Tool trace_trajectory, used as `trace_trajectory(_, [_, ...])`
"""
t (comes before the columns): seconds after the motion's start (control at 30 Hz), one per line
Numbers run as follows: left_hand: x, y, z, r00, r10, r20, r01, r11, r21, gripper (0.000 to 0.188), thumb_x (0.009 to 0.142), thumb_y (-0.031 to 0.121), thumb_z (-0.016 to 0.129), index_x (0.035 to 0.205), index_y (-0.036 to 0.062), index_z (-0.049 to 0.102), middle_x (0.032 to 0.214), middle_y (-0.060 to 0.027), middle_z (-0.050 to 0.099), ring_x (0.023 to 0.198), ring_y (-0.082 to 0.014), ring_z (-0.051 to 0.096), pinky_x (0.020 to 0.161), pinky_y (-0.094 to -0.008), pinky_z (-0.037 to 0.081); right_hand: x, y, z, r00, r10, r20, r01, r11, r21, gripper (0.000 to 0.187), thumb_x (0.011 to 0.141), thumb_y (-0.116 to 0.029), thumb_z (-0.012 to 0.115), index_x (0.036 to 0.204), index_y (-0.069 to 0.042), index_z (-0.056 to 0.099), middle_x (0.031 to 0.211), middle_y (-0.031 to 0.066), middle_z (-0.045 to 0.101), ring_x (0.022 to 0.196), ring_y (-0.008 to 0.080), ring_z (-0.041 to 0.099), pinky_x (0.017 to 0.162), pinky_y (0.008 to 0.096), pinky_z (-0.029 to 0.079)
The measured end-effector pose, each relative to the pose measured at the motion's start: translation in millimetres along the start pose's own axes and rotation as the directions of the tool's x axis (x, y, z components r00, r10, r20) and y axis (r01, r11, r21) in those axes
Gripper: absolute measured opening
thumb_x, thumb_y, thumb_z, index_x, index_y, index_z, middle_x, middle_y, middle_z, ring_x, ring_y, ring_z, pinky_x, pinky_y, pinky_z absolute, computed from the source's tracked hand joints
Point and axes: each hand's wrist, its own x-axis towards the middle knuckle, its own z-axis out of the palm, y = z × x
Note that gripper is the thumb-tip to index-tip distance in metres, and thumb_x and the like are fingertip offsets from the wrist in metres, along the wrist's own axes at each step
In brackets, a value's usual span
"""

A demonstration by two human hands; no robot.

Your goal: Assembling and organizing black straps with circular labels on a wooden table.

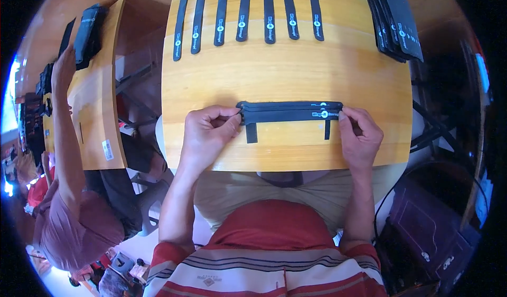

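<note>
My left hand [208, 133] pinches the left end of a small stack of long black straps [285, 115], close to the table's near edge. The thumb and fingers of my right hand [361, 136] close on the right end of the same stack. The straps lie straight across between both hands, their edges slightly fanned and white print near the right end. Below the stack, two short black strips [252, 133] stick out toward me, one near each end. How many straps are stacked cannot be told.
Several black straps [243, 11] lie side by side along the far part of the wooden table [285, 75]. A pile of flat black pouches or sleeves [393, 22] sits at the far right. To the left, another person's arm [66, 133] reaches over a second table [100, 117] with black goods.
</note>
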Motion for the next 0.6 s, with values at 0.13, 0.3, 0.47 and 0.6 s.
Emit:
trace_trajectory(0.13, [-0.9,1.5,-0.4,1.000,-0.008,-0.002,0.008,1.000,0.021,0.013,0.094,0.003,0.070,0.103,-0.0055,0.073,0.078,-0.0031,0.070,0.067,-0.0046,0.061,0.061,-0.0192,0.049,0.0,-0.4,-0.5,1.000,-0.007,0.014,0.007,1.000,-0.004,0.008,0.087,0.001,0.071,0.095,0.002,0.072,0.085,0.0108,0.070,0.071,0.0137,0.065,0.063,0.0255,0.051])
trace_trajectory(0.3, [-0.6,-1.3,-1.0,1.000,0.014,0.004,-0.014,1.000,0.008,0.013,0.094,0.002,0.070,0.104,-0.0053,0.074,0.078,-0.0026,0.070,0.068,-0.0042,0.061,0.061,-0.0189,0.049,0.1,-1.1,-0.3,1.000,0.015,0.010,-0.015,1.000,-0.003,0.008,0.087,0.001,0.071,0.095,0.003,0.071,0.085,0.0103,0.070,0.070,0.0125,0.063,0.062,0.0249,0.050])
trace_trajectory(0.47, [-0.4,-0.7,-0.3,1.000,0.025,0.007,-0.025,0.999,0.024,0.013,0.094,0.002,0.070,0.104,-0.0049,0.074,0.079,-0.0030,0.071,0.069,-0.0044,0.062,0.061,-0.0187,0.049,-0.1,2.7,0.1,1.000,0.007,0.006,-0.007,1.000,0.023,0.008,0.088,0.001,0.071,0.095,0.003,0.071,0.084,0.0088,0.069,0.069,0.0099,0.061,0.060,0.0233,0.048])
trace_trajectory(0.6, [-0.5,-3.2,-1.4,1.000,0.026,0.002,-0.026,1.000,0.014,0.012,0.094,0.001,0.070,0.103,-0.0049,0.074,0.079,-0.0034,0.071,0.069,-0.0047,0.062,0.062,-0.0188,0.050,0.3,1.3,0.5,1.000,-0.014,0.005,0.014,1.000,0.010,0.008,0.087,0.001,0.071,0.095,0.003,0.071,0.084,0.0090,0.069,0.069,0.0103,0.061,0.060,0.0238,0.048])
